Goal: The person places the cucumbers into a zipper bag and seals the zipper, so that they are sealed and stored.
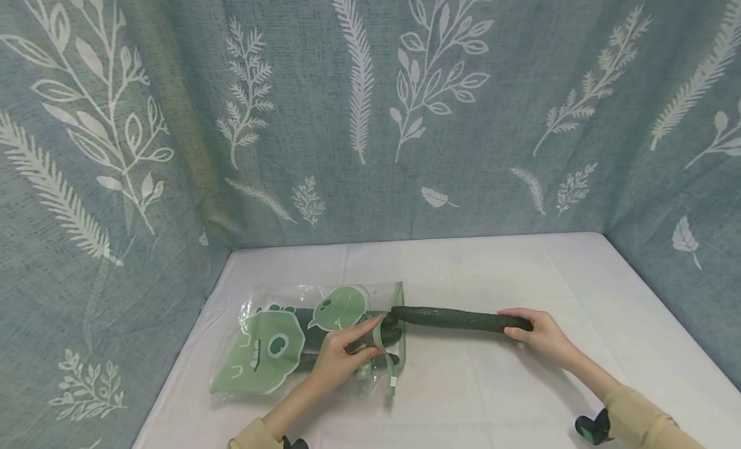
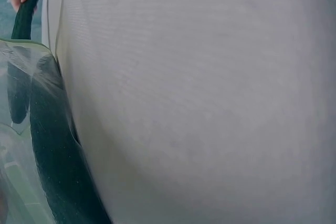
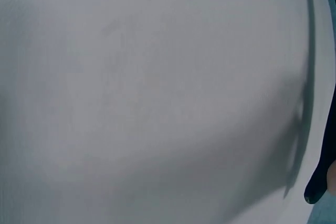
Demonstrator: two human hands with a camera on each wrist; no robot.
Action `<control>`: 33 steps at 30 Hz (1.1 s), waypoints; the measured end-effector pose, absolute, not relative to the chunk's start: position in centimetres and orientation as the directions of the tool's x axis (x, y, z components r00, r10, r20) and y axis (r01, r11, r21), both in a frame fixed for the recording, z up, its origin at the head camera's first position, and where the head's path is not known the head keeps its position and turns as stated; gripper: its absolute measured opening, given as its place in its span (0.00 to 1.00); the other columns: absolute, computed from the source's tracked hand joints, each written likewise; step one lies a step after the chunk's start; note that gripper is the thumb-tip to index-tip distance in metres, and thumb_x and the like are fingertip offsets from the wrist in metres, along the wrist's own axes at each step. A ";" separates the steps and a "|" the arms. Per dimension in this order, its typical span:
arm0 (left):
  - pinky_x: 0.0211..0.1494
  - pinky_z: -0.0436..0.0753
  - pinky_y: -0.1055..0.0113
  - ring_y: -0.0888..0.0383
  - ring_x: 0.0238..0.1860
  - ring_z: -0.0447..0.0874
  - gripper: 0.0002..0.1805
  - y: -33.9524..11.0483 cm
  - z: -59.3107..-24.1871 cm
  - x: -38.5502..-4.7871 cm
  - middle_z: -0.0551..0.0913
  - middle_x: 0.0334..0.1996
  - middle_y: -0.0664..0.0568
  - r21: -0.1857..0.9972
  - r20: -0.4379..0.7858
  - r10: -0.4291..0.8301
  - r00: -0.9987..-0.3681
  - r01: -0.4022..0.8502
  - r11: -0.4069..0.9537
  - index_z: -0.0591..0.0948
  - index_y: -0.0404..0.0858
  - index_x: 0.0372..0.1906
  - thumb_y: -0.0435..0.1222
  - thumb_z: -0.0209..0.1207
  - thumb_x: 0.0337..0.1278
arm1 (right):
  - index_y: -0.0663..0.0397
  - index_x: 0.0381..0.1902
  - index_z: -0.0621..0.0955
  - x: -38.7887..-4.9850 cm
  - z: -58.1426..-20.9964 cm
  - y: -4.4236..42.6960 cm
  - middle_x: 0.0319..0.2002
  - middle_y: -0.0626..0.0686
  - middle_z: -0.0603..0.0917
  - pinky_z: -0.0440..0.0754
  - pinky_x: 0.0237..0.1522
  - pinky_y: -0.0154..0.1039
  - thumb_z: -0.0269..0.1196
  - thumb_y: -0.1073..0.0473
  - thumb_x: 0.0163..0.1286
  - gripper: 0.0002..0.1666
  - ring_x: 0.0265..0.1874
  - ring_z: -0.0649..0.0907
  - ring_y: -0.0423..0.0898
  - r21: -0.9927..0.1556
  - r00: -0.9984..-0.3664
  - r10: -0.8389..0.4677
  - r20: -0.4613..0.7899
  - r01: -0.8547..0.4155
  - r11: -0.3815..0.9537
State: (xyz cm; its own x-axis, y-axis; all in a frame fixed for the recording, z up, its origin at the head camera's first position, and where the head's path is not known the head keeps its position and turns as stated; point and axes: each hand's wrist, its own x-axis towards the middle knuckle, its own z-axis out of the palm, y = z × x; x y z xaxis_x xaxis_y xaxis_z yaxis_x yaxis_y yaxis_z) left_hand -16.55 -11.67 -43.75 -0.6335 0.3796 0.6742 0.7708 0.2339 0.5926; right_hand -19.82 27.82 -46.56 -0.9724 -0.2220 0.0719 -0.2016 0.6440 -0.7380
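A clear zip bag [image 1: 347,372] with green cartoon prints and a green zip edge lies on its side on the table. Dark green cucumbers [image 2: 58,150] show through its plastic. At the bag's mouth, my left hand [image 1: 332,365] grips the rim with fingers and thumb, and the mouth gapes there. My right hand [image 1: 538,336] holds another long cucumber [image 1: 451,318] by its right end. That cucumber lies nearly level, its far tip at the bag's mouth; how far inside it reaches is hard to tell. In the right wrist view only the cucumber's held end [image 3: 315,187] and a fingertip show.
A white cloth covers the table [image 1: 492,391]. Blue-green curtains [image 1: 370,114] with white leaf patterns stand along the back and both sides. A small zip pull [image 1: 393,382] hangs at the bag's near corner.
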 end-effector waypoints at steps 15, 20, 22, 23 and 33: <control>0.59 0.78 0.78 0.46 0.50 0.83 0.31 -11.6 -43.6 -16.5 0.81 0.48 0.32 0.594 0.673 0.381 -0.634 0.770 0.234 0.77 0.28 0.55 0.23 0.69 0.37 | 0.62 0.51 0.81 -20.2 -46.9 24.4 0.52 0.64 0.82 0.75 0.58 0.62 0.66 0.60 0.61 0.21 0.56 0.78 0.65 -0.777 -0.969 -0.224 0.101 -0.217 0.590; 0.59 0.78 0.77 0.47 0.51 0.83 0.30 -11.6 -43.6 -16.4 0.81 0.48 0.32 0.598 0.671 0.379 -0.638 0.767 0.232 0.78 0.28 0.55 0.23 0.69 0.37 | 0.63 0.52 0.80 -20.7 -47.2 23.2 0.52 0.64 0.82 0.74 0.60 0.62 0.66 0.61 0.61 0.20 0.57 0.77 0.65 -0.794 -0.972 -0.217 0.096 -0.206 0.573; 0.59 0.78 0.77 0.47 0.51 0.83 0.30 -11.6 -43.6 -16.4 0.81 0.48 0.32 0.599 0.671 0.379 -0.637 0.767 0.230 0.78 0.28 0.55 0.23 0.69 0.37 | 0.63 0.51 0.80 -20.8 -47.2 22.7 0.52 0.64 0.82 0.74 0.60 0.63 0.66 0.61 0.61 0.20 0.57 0.77 0.65 -0.798 -0.971 -0.220 0.095 -0.206 0.566; 0.59 0.78 0.77 0.47 0.51 0.83 0.30 -11.6 -43.6 -16.4 0.81 0.48 0.32 0.599 0.671 0.379 -0.637 0.767 0.230 0.77 0.28 0.55 0.23 0.69 0.37 | 0.63 0.52 0.80 -20.9 -47.2 22.5 0.52 0.64 0.82 0.73 0.60 0.63 0.66 0.62 0.61 0.20 0.57 0.77 0.65 -0.801 -0.971 -0.221 0.093 -0.205 0.562; 0.59 0.78 0.76 0.48 0.51 0.83 0.30 -11.6 -43.8 -16.5 0.82 0.48 0.32 0.597 0.676 0.373 -0.636 0.769 0.228 0.78 0.28 0.55 0.23 0.69 0.37 | 0.62 0.51 0.81 -21.0 -47.3 20.9 0.52 0.63 0.82 0.75 0.60 0.61 0.66 0.63 0.61 0.20 0.56 0.78 0.64 -0.806 -0.973 -0.205 0.104 -0.203 0.556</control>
